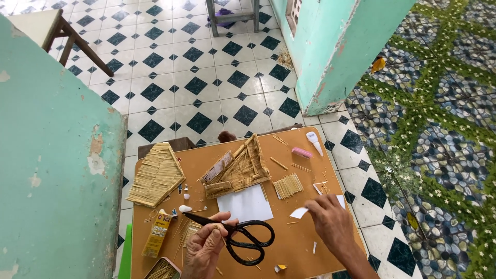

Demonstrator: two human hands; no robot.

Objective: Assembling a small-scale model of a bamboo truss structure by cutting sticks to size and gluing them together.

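Left grip: left hand (204, 248) is closed around a pair of black scissors (238, 236), fingers wrapped near the pivot; the blades point up-left and appear shut, the two handle loops stick out to the right, free of the fingers.
Right grip: right hand (330, 219) pinches a small white paper scrap (299, 212) at its fingertips, thumb and fingers pressed together on it.
Key relation: paper scrap lies to the right of the scissors and slightly farther from the person, just beyond the handle loops; the scissors' long axis runs from lower right to upper left, so the blade tips point away from the scrap. The right hand has the scrap; the left hand is the farther of the two from it.
Work surface: brown board (289, 248) serving as a tabletop above a tiled floor.
Between and around: a white paper sheet (244, 204) lies flat just above the scissors; a bundle of short sticks (288, 186) sits just above the right hand.
Farther back: a half-built stick model house (237, 168) at board centre, a flat stick roof panel (156, 174) to its left.
Left edge: yellow glue box (156, 233) near the left hand, loose sticks beside it.
Back right: pink eraser-like block (301, 152) and a white tube (314, 142).
In the way: nothing lies between scissors and scrap.
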